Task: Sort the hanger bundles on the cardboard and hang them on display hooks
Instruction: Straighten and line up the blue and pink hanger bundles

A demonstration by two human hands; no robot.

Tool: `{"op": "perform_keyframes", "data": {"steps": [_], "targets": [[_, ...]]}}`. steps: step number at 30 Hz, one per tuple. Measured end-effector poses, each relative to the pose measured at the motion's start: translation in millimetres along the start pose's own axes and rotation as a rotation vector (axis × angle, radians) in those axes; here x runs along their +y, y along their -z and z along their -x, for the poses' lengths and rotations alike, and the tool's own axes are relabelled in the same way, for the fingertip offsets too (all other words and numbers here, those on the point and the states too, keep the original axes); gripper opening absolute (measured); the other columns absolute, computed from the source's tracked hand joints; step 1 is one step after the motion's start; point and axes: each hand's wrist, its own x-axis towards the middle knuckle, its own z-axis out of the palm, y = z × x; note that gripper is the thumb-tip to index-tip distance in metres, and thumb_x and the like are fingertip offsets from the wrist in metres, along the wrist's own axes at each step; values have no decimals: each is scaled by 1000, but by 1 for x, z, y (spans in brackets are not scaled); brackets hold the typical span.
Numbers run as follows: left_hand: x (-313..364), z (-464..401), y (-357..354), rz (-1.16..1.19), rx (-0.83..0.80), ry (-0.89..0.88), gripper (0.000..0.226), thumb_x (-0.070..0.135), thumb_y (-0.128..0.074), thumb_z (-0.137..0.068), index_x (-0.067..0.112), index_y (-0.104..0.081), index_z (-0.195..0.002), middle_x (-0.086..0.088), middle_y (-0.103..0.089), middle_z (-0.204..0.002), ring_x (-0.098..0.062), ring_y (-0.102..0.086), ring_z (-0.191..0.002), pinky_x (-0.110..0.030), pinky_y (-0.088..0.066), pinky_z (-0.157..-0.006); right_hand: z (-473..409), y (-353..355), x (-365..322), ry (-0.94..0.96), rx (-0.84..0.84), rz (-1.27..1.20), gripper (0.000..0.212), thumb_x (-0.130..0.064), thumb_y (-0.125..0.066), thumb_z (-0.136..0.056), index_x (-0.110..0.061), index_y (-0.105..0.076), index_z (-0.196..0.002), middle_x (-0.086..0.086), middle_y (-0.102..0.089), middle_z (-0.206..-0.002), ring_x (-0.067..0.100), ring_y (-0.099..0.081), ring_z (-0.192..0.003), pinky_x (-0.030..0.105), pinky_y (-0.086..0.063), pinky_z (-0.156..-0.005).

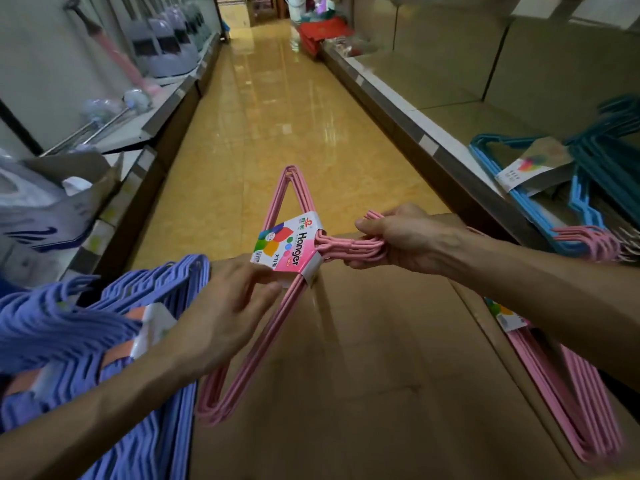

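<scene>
A narrow shop aisle is floored with glossy yellow tiles on which overhead light is reflected, and it is lined by a grey shelf unit on the left and beige shelving on the right.

Single head view, forward and down, close over the cardboard.

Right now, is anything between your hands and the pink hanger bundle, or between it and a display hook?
Nothing between hands and bundle: the right hand grips the hook ends of the pink hanger bundle, and the left hand holds it by its paper label. No display hook for hangers is in view, so that path cannot be judged.
</scene>
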Motion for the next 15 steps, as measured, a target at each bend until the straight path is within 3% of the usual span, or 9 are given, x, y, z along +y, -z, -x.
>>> {"op": "perform_keyframes", "data": {"steps": [2, 4, 6, 9, 12, 15], "targets": [[-7, 16, -1, -25, -38, -45, 36, 59, -40, -91, 41, -55, -118, 25, -51, -114, 8, -51, -106, -12, -40, -85, -5, -11, 0, -13, -12, 26, 32, -5, -60, -97, 6, -44, -122, 21, -72, -72, 38, -74, -77, 49, -63, -63], [-12, 30, -3, 20, -113, 3, 24, 56, -47, -92, 51, -49, -116, 30, -55, -109, 12, -56, -100, -15, -49, -83, -9, -24, -1, -19, -28, 66, 28, -4, -60, -97, 5, -45, -118, 20, -71, -71, 37, -74, -77, 53, -62, -71], [-19, 39, -5, 108, -190, 106, 28, 47, -56, -92, 55, -44, -116, 27, -60, -104, 14, -59, -95, -14, -53, -79, -14, -41, -2, -13, -48, 130, 24, -2, -61, -96, 3, -46, -115, 19, -70, -75, 35, -72, -77, 57, -60, -76], [-37, 50, -5, 151, -230, 251, 37, 41, -60, -93, 43, -47, -128, 21, -62, -102, 8, -63, -94, -15, -55, -79, -24, -70, 1, 1, -57, 262, 24, 2, -63, -93, 3, -50, -112, 19, -60, -95, 33, -70, -73, 56, -61, -68], [-53, 60, 0, 132, -252, 346, 38, 42, -59, -93, 36, -48, -129, 14, -63, -108, -2, -64, -98, -25, -56, -88, -34, -101, 6, -13, -95, 379, 14, -1, -64, -93, 0, -51, -97, 19, -62, -88, 33, -71, -68, 51, -62, -62], [-64, 70, 4, 89, -255, 339, 36, 41, -58, -94, 35, -50, -129, 13, -64, -110, -1, -63, -98, -26, -55, -88, -41, -130, 11, -13, -128, 455, 17, -4, -65, -93, 5, -52, -98, 19, -63, -78, 35, -70, -63, 51, -62, -61]]}}
